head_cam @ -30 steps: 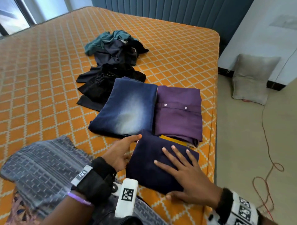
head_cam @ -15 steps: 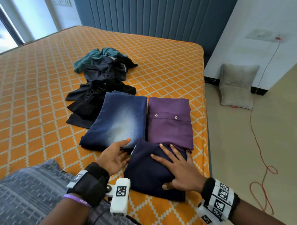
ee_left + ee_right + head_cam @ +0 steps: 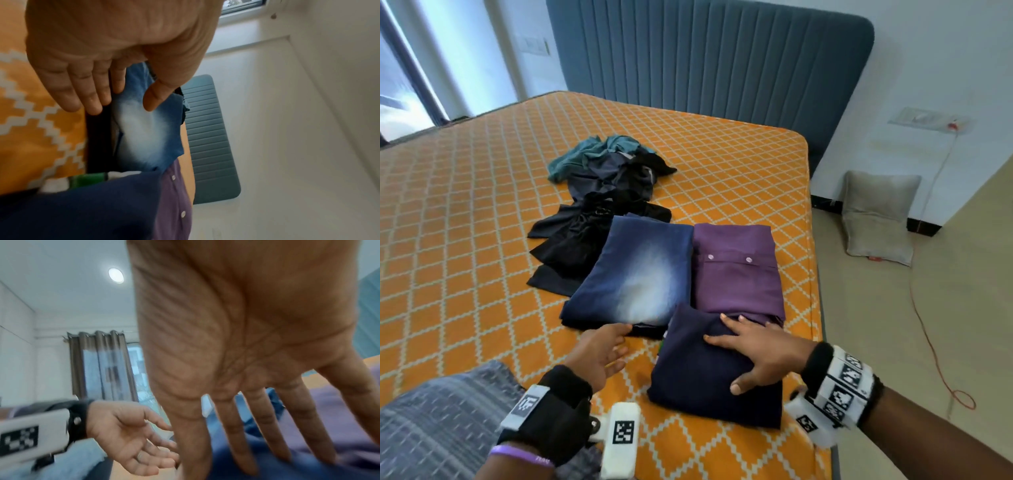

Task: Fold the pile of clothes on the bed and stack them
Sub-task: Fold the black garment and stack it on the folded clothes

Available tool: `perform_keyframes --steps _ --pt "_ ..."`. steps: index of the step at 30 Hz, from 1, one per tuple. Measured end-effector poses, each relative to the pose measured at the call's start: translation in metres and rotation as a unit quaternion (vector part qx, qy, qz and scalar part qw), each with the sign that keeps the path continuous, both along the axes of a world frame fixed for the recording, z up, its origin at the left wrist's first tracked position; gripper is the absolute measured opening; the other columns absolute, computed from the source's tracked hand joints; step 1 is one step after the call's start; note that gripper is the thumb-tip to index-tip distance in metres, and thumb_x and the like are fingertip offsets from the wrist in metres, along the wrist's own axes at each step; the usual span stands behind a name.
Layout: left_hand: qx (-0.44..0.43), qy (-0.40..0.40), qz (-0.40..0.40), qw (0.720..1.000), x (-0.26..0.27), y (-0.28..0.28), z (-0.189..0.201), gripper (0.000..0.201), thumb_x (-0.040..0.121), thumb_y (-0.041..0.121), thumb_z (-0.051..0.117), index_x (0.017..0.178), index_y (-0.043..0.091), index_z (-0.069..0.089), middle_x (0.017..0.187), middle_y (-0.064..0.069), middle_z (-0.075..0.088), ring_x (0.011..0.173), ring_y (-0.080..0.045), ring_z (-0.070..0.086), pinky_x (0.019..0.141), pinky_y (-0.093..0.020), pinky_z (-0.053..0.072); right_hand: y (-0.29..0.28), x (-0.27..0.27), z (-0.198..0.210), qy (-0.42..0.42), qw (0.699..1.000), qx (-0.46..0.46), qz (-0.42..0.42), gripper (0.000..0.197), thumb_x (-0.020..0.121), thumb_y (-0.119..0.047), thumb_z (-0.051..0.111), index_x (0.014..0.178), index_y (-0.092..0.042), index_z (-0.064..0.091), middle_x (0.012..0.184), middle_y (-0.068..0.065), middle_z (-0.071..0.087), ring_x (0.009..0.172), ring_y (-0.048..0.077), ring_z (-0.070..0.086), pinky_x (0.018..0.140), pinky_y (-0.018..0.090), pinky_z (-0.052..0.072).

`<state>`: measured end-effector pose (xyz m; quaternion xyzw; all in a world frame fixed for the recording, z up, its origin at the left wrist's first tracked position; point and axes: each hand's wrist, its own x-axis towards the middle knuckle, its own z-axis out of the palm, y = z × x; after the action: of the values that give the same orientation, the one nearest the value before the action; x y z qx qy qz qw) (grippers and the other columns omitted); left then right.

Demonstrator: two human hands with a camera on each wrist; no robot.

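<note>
**Right palm flat on the navy fold**

My right hand (image 3: 760, 356) presses the folded navy garment (image 3: 698, 377) on the bed (image 3: 465, 240), fingers straight and spread, grip not closed on anything. My left hand (image 3: 599, 353) hangs open just left of it, palm up, holding nothing. Just past my fingertips: folded jeans (image 3: 640, 274) and a folded purple shirt (image 3: 736, 274), side by side. Beyond those, the unfolded pile (image 3: 599, 192).

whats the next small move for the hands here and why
Probably slide the left hand under the near left edge of the navy folded garment, so both hands can lift it onto a stack. The right hand lies flat on top of it, while the left hand is open beside it, holding nothing. The folded jeans and purple shirt lie just beyond.
</note>
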<state>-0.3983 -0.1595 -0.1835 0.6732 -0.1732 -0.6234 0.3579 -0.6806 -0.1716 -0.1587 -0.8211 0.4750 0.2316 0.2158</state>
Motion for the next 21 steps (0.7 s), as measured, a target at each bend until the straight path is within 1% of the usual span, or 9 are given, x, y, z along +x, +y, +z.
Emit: perform_keyframes --steps 1,3,6,9,12,14,17,19,21 --pt "-0.011 0.000 0.018 1.000 0.004 -0.002 0.005 0.036 0.099 0.017 0.059 0.134 0.008 0.057 0.134 -0.009 0.056 0.112 -0.024 0.057 0.094 -0.040 0.045 -0.005 0.006 0.012 -0.031 0.999 -0.025 0.000 0.080 0.083 -0.063 0.067 0.153 -0.041 0.034 0.165 0.003 0.026 0.149 0.026 0.030 0.116 0.050 0.033" --pt "-0.046 -0.019 0.056 0.997 0.015 -0.007 0.018 0.033 0.099 0.016 0.059 0.131 0.009 0.058 0.129 -0.008 0.058 0.107 -0.023 0.057 0.082 -0.036 0.047 -0.020 0.025 0.029 -0.127 0.986 -0.106 -0.011 0.053 0.084 -0.064 0.064 0.126 -0.032 0.066 0.127 -0.008 0.068 0.117 0.013 0.063 0.095 0.037 0.051" --pt "-0.110 -0.090 0.067 0.988 0.040 -0.012 0.037 0.017 0.098 0.015 0.060 0.115 0.012 0.062 0.109 -0.007 0.058 0.096 -0.021 0.054 0.067 -0.031 0.041 -0.049 0.069 0.043 -0.262 0.950 -0.161 -0.049 0.039 0.081 -0.061 0.061 0.091 -0.025 0.073 0.088 -0.012 0.075 0.083 0.003 0.069 0.078 0.035 0.056" --pt "-0.168 -0.201 0.037 0.964 0.077 -0.010 0.053 0.017 0.095 0.016 0.064 0.111 0.008 0.066 0.098 -0.006 0.064 0.088 -0.019 0.058 0.061 -0.028 0.038 -0.090 0.125 0.036 -0.318 0.925 -0.199 -0.066 0.024 0.085 -0.044 0.067 0.080 -0.021 0.073 0.079 -0.008 0.075 0.076 0.007 0.069 0.074 0.037 0.056" --pt "-0.194 -0.305 0.014 0.932 0.120 -0.006 0.071 0.010 0.093 0.019 0.069 0.102 0.014 0.070 0.093 -0.004 0.070 0.085 -0.018 0.064 0.061 -0.026 0.044 -0.130 0.190 0.020 -0.345 0.910 -0.217 -0.075 0.021 0.085 -0.041 0.066 0.083 -0.020 0.073 0.084 -0.006 0.074 0.084 0.016 0.069 0.076 0.039 0.055" --pt "-0.187 -0.374 0.029 0.908 0.159 -0.004 0.081 0.007 0.092 0.023 0.070 0.099 0.019 0.069 0.090 0.001 0.069 0.080 -0.013 0.064 0.060 -0.027 0.045 -0.161 0.252 0.011 -0.333 0.920 -0.196 -0.060 0.020 0.087 -0.034 0.068 0.103 -0.022 0.071 0.104 -0.001 0.071 0.099 0.022 0.067 0.087 0.039 0.054" --pt "-0.192 -0.440 0.005 0.877 0.181 -0.001 0.086 0.009 0.093 0.026 0.070 0.100 0.022 0.068 0.094 0.004 0.069 0.087 -0.014 0.066 0.075 -0.035 0.053 -0.195 0.298 -0.009 -0.215 0.964 -0.125 -0.099 0.077 0.086 -0.033 0.074 0.151 -0.019 0.035 0.146 0.018 0.042 0.128 0.039 0.052 0.101 0.042 0.048" --pt "-0.189 -0.466 -0.002 0.865 0.200 0.001 0.082 0.010 0.094 0.026 0.068 0.104 0.022 0.067 0.096 0.004 0.068 0.090 -0.016 0.066 0.080 -0.040 0.054 -0.210 0.328 -0.020 -0.155 0.973 -0.049 -0.162 0.105 0.084 -0.031 0.079 0.161 -0.022 0.007 0.158 0.025 0.020 0.134 0.045 0.045 0.103 0.047 0.049" --pt "-0.182 -0.477 -0.006 0.860 0.215 0.004 0.074 0.012 0.094 0.027 0.068 0.105 0.023 0.066 0.099 0.005 0.068 0.090 -0.014 0.065 0.080 -0.039 0.054 -0.217 0.345 -0.029 -0.107 0.975 -0.060 -0.187 0.090 0.090 -0.023 0.073 0.159 -0.015 0.016 0.154 0.027 0.029 0.133 0.041 0.049 0.102 0.044 0.048"
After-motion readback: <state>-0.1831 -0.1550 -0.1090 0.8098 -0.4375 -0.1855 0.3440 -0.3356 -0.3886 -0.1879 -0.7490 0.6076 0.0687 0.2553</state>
